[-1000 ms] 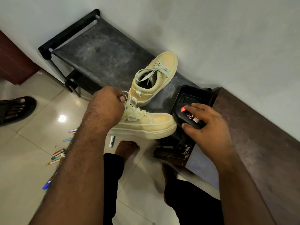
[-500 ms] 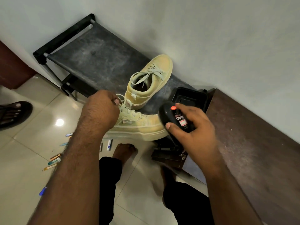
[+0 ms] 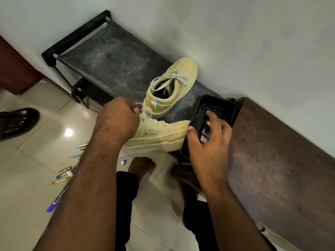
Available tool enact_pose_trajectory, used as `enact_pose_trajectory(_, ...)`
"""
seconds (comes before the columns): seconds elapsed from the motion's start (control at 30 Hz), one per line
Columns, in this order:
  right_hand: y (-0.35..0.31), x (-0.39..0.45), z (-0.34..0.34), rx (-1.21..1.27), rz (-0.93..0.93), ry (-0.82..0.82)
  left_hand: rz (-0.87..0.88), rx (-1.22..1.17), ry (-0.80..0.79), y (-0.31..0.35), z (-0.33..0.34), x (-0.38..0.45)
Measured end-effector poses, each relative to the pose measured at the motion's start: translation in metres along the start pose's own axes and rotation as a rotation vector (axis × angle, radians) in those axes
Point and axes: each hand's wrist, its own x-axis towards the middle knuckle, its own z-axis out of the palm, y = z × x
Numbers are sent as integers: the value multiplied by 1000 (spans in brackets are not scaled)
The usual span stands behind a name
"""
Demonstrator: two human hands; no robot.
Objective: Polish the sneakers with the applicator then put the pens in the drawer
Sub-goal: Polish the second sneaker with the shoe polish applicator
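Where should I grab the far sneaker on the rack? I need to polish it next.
Judging by its pose, take the far sneaker at the heel collar, coming from the near side: its toe points toward the wall and its open mouth faces you, so fingers can hook inside. The rack beside it is bare.

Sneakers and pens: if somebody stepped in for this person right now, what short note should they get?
Left hand grips the near sneaker at its laces, steadying it on the black rack.
Right hand holds the black applicator against that sneaker's toe.
The second sneaker stands behind on the rack.
Pens lie scattered on the floor tiles to the left.
Done: nothing finished that shows; polishing of the near sneaker is under way.
Left: finish both sneakers, then gather the pens into the drawer, which is not in view.
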Motion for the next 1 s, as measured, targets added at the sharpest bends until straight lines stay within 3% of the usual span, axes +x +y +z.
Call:
enact_pose_trajectory(0.13, 6, 32, 0, 23, 101, 183, -17, -78, -5, 1, 2, -1)
enact_pose_trajectory(0.4, 2, 27, 11, 206, 76, 239, -68, -171, 1, -2, 4, 0)
enact_pose_trajectory(0.83, -13, -43, 4, 141, -70, -249, -155, -362, 7, -12, 8, 9)
enact_pose_trajectory(1.0, -20, -76, 0, 150, -333, -658, -153, -365, 19, -15, 8, 10)
